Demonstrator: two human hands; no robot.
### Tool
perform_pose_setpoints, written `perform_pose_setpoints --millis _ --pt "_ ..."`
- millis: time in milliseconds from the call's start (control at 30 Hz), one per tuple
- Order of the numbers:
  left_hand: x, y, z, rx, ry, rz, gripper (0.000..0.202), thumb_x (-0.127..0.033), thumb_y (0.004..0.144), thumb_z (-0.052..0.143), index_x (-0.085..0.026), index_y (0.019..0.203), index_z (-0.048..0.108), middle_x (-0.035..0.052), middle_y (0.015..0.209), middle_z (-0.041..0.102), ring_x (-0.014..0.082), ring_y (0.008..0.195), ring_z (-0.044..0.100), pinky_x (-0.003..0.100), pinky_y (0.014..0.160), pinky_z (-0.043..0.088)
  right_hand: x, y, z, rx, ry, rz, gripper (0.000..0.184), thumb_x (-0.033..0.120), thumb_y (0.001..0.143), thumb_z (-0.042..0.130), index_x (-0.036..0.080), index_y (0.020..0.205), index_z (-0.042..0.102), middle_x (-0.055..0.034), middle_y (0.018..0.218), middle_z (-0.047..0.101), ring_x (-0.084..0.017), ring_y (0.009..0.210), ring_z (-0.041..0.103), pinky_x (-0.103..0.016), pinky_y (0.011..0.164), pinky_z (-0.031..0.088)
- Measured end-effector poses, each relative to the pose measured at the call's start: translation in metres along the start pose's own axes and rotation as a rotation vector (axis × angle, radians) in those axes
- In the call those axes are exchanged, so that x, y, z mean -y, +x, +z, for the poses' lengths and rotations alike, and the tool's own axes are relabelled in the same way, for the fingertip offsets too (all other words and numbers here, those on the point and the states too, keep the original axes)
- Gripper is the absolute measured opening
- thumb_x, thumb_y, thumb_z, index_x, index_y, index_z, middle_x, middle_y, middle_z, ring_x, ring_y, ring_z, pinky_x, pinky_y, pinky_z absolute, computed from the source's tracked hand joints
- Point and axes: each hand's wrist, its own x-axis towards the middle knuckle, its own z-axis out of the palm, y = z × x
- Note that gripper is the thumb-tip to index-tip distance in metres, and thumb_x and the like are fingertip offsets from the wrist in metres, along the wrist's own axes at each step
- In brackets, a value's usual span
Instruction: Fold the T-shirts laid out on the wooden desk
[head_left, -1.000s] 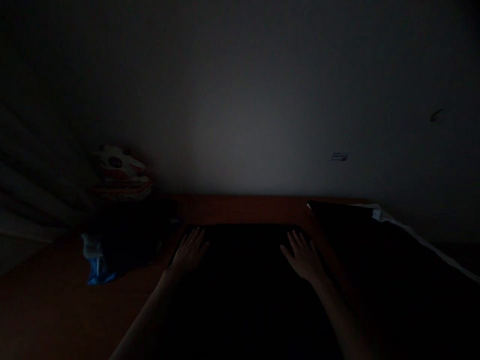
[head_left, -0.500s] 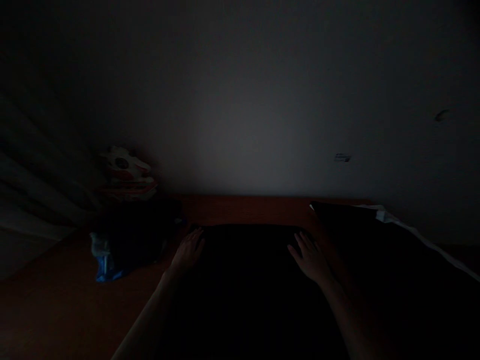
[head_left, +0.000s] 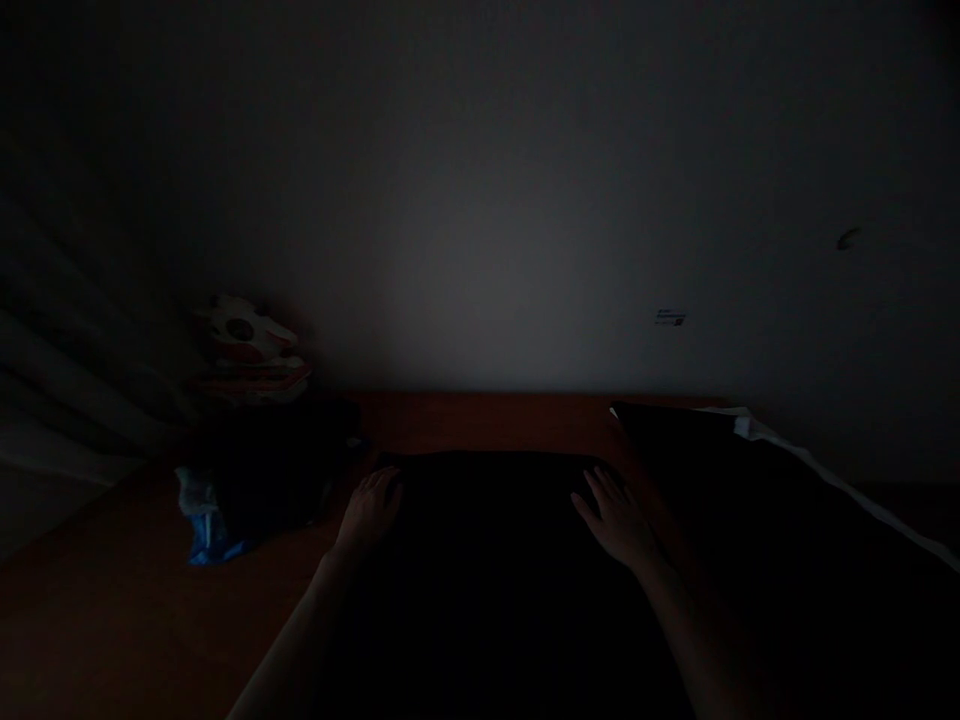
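A wide black piece, apparently cloth [head_left: 487, 560], lies spread out in front of me; the scene is too dark to show its details. On its far left corner rests my left hand [head_left: 371, 508], open, palm down. My right hand [head_left: 615, 515] lies flat near the far right corner, its fingers spread and the thumb pointing inward. Neither hand grips anything that I can see. Both forearms reach in from the bottom, along the two sides of the black piece.
Brown wooden table [head_left: 112, 620] under everything. At left sit a dark bundle [head_left: 277, 470], a blue plastic bag [head_left: 214, 540] and a red-and-white figure-shaped object [head_left: 251, 340]. Another dark sheet with a white edge [head_left: 810, 465] lies at right. Behind stands a pale wall [head_left: 495, 230]; a curtain [head_left: 60, 400] hangs left.
The view has turned slightly, so wall marks and the right-hand sheet sit further left. My left hand has drawn back very slightly; the right hand stays almost in place on the black piece.
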Motion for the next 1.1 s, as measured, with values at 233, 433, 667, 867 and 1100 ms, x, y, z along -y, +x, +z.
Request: perform_pose_setpoints --millis 233,433,667,867,1100 --pt "0.004 0.000 0.002 -0.026 0.016 0.022 0.038 -0.039 0.091 0.048 -0.019 0.118 0.067 0.0146 0.128 0.070 0.0329 0.121 0.064 0.051 0.107 0.048 -0.004 0.002 0.004 -0.030 -0.016 -0.016 0.072 0.058 0.098 0.031 0.010 0.150 0.046 -0.0174 0.161 0.038 -0.029 0.151 0.032 -0.050 0.124 0.019" --pt "0.011 0.001 0.009 -0.051 0.083 0.059 0.036 -0.036 0.092 0.049 -0.020 0.119 0.066 0.0120 0.125 0.072 0.0295 0.117 0.066 0.048 0.103 0.052 -0.009 0.003 0.008 -0.070 0.020 -0.034 0.071 0.059 0.098 0.032 0.011 0.147 0.050 -0.0182 0.158 0.043 -0.030 0.149 0.037 -0.052 0.122 0.023" --pt "0.005 -0.002 0.012 -0.088 0.185 0.056 0.037 -0.034 0.094 0.049 -0.015 0.121 0.066 0.0163 0.126 0.069 0.0307 0.117 0.064 0.046 0.105 0.049 -0.008 0.002 0.008 -0.127 0.079 -0.050 0.067 0.057 0.098 0.034 0.011 0.141 0.056 -0.0189 0.154 0.048 -0.031 0.144 0.043 -0.053 0.121 0.027" --pt "-0.016 -0.002 -0.005 -0.013 0.368 -0.182 0.047 -0.043 0.097 0.044 -0.013 0.124 0.067 0.0192 0.125 0.066 0.0359 0.111 0.064 0.050 0.095 0.051 -0.014 0.006 0.011 -0.195 0.168 -0.068 0.059 0.050 0.100 0.030 0.014 0.131 0.064 -0.0166 0.148 0.056 -0.030 0.139 0.050 -0.053 0.118 0.034" --pt "-0.021 0.001 -0.012 0.091 0.268 -0.182 0.054 -0.050 0.095 0.043 -0.010 0.123 0.066 0.0191 0.121 0.067 0.0318 0.109 0.068 0.040 0.095 0.052 -0.016 0.007 0.011 -0.304 0.278 -0.096 0.045 0.045 0.098 0.041 0.019 0.125 0.067 -0.0143 0.136 0.067 -0.029 0.127 0.061 -0.052 0.111 0.043"
